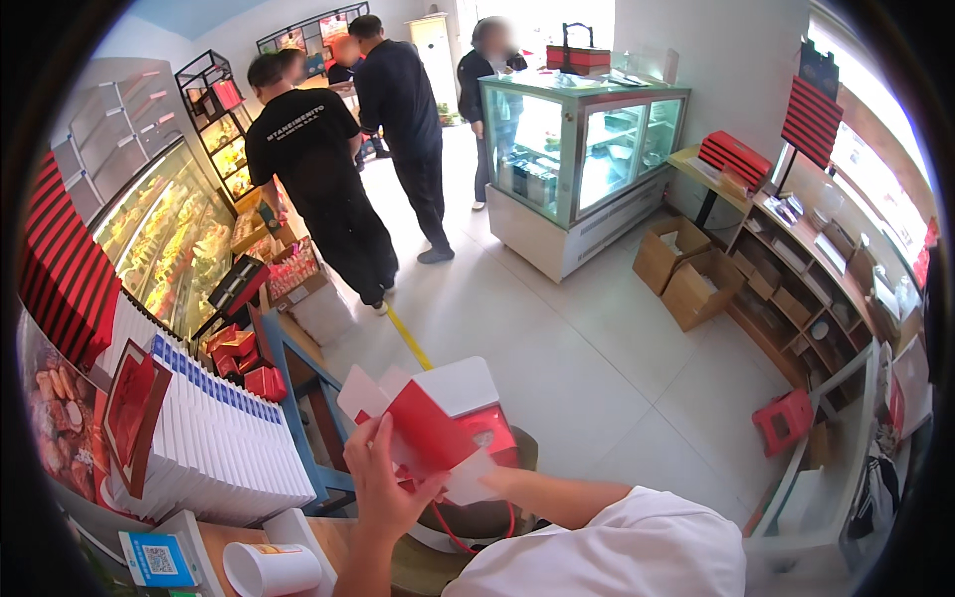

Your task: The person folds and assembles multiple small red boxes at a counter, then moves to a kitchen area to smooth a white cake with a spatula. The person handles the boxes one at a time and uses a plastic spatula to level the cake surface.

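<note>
A red-and-white folding carton point(430, 423) is in front of me, its flaps standing up and spread apart. My left hand point(383, 483) grips its near left side, thumb and fingers closed on the card. My right hand point(505, 483) reaches in from the right against a pale flap; its fingers are hidden there. Just beyond is a red box part point(492, 430) with a pale round patch; I cannot tell whether it belongs to the same carton. Below my hands hangs a loop of red cord point(511, 522).
At left stand a long stack of white flat cartons point(214, 438), a blue frame point(308, 423) and a lit display case point(164, 239). A white cup point(271, 569) lies near a code card point(159, 560). Ahead are several people, a glass cabinet point(572, 139), open cardboard boxes point(701, 289) and a red stool point(783, 423).
</note>
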A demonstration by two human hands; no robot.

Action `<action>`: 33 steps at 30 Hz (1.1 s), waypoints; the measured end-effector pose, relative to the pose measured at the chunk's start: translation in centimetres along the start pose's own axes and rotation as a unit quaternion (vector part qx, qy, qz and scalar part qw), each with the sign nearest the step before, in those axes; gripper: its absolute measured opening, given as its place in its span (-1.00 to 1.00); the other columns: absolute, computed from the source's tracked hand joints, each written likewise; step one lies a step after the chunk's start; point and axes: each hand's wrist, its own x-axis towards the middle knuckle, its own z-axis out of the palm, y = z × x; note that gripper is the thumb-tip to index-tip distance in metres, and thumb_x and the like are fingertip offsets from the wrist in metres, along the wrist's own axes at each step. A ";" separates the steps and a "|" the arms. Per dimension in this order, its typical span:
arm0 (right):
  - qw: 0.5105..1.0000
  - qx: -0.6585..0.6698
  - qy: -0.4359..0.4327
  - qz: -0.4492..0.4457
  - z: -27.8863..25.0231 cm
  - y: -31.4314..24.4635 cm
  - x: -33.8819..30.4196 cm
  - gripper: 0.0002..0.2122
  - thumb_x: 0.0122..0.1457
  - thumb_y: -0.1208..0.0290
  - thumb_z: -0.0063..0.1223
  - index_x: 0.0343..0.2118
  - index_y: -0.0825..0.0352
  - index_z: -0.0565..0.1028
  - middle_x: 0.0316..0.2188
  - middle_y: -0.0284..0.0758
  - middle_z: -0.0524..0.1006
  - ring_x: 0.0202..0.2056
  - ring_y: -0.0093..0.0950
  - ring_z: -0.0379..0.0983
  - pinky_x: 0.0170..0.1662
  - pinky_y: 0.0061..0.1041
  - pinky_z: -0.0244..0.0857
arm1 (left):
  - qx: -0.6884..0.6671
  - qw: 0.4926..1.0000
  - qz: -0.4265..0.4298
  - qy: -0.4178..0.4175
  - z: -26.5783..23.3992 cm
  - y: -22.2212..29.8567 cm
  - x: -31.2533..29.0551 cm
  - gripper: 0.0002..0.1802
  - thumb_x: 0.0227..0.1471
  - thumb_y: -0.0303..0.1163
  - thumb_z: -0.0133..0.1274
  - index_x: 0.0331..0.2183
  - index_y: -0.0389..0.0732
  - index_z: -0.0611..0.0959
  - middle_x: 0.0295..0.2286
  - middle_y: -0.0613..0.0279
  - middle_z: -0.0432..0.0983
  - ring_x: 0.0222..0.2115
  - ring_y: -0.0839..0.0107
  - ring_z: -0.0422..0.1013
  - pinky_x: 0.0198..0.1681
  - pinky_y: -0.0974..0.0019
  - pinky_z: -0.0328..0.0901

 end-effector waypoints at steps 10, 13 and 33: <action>0.990 0.035 -0.100 0.093 0.7 -1.1 0.1 -0.40 0.09 -0.11 -0.14 0.11 0.18 0.19 -0.08 -0.38 0.29 -0.16 -0.57 0.27 -0.15 -0.55 0.19 | -0.138 0.987 -0.083 -0.026 -2.9 -1.2 0.2 -0.27 -0.47 -0.18 0.39 -0.22 -0.24 0.41 -0.26 0.13 0.27 -0.17 0.19 0.23 -0.09 0.19 0.16; 0.982 0.098 -0.145 0.072 1.1 -1.5 -0.3 -0.19 0.02 -0.31 -0.17 0.23 0.15 0.02 0.11 -0.34 0.17 0.04 -0.50 0.18 0.03 -0.41 0.12 | -0.168 0.974 -0.131 -0.071 -3.7 -0.6 0.5 -0.49 -0.40 -0.21 0.35 -0.44 -0.21 0.41 -0.32 0.17 0.39 -0.22 0.25 0.27 -0.08 0.19 0.15; 0.996 -0.014 0.059 -0.061 2.3 -7.4 -1.0 -0.31 0.06 0.44 0.08 0.24 0.21 -0.01 0.01 -0.25 0.34 0.01 -0.47 0.29 0.10 -0.40 0.17 | -0.261 0.929 -0.118 0.233 0.4 -0.5 -2.2 -0.16 0.03 -0.07 0.00 0.16 -0.28 0.00 0.15 -0.07 -0.03 0.15 0.15 0.01 0.18 0.09 -0.04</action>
